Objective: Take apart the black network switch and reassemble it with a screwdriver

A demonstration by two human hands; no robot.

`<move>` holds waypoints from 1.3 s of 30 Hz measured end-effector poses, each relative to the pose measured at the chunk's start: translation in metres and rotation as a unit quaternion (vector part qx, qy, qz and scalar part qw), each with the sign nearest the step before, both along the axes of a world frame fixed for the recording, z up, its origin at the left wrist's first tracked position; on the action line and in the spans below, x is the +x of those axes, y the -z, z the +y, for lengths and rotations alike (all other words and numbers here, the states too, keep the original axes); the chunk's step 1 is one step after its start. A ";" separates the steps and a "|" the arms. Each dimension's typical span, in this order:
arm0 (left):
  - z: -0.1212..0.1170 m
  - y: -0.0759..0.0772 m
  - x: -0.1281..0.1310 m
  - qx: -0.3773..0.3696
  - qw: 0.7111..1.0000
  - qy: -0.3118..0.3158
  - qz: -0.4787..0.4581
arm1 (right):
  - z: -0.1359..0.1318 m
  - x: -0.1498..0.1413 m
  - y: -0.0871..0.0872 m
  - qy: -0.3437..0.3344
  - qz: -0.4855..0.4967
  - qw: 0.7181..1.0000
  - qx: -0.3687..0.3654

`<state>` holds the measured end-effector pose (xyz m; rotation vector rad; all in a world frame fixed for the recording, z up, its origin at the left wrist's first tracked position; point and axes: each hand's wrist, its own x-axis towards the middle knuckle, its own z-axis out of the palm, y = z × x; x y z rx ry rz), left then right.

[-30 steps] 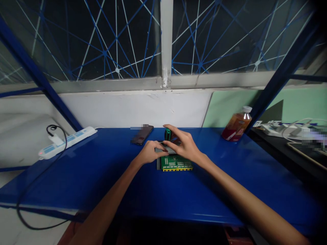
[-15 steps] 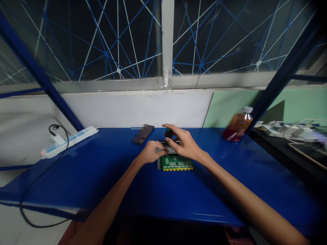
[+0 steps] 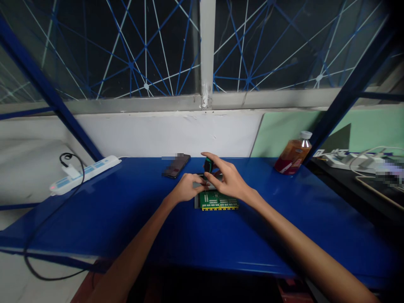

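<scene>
My right hand [image 3: 229, 174] is closed round the black and green handle of a screwdriver [image 3: 208, 165], which stands upright with its shaft pointing down. From the left, my left hand [image 3: 186, 187] pinches with thumb and forefinger at the lower part of the shaft. The screwdriver's tip is hidden among these fingers. Below both hands lies a green circuit board [image 3: 217, 200] with pale connectors and a yellow strip along its near edge. It sits on a grey metal plate [image 3: 197, 202], whose far part is partly covered by my hands.
On the blue table [image 3: 195, 240], a dark phone [image 3: 177, 166] lies behind my left hand. A white power strip [image 3: 85, 173] with a black cable [image 3: 52, 216] is at left. At right stand a drink bottle [image 3: 292, 155] and, beyond it, a black surface with white devices and cables.
The screwdriver handle has turned slightly and now leans a little to the right, with my right fingers shifting on it. My left hand and the circuit board stay in place.
</scene>
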<state>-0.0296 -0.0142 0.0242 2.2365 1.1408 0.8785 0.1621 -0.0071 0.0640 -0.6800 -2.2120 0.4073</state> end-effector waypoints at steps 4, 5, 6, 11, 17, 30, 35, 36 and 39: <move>-0.001 0.000 0.000 0.021 1.000 -0.015 0.006 | 0.002 0.001 0.004 0.013 0.014 1.000 -0.009; -0.001 0.001 0.000 0.029 0.999 -0.018 0.004 | 0.002 0.001 0.005 0.019 0.017 1.000 -0.009; 0.000 0.001 0.000 0.036 0.999 -0.021 0.002 | 0.002 0.001 0.005 0.024 0.019 0.999 -0.009; -0.001 0.000 0.000 0.033 0.999 -0.019 0.003 | -0.001 -0.001 0.006 0.023 0.020 1.000 -0.005; -0.001 -0.001 -0.002 0.033 0.999 -0.007 0.016 | -0.002 -0.002 0.008 0.011 0.017 1.000 -0.023; -0.003 -0.005 0.000 0.034 0.999 0.001 0.017 | -0.003 -0.004 0.010 0.024 0.019 1.000 -0.007; -0.001 -0.001 -0.001 0.043 0.999 -0.017 0.018 | -0.002 -0.004 0.011 0.031 0.023 0.999 -0.012; -0.001 -0.001 -0.001 0.045 0.999 -0.020 0.014 | -0.002 -0.004 0.011 0.034 0.022 0.999 -0.011; -0.001 -0.001 -0.001 0.043 0.999 -0.008 0.010 | -0.003 -0.004 0.011 0.034 0.022 0.999 -0.012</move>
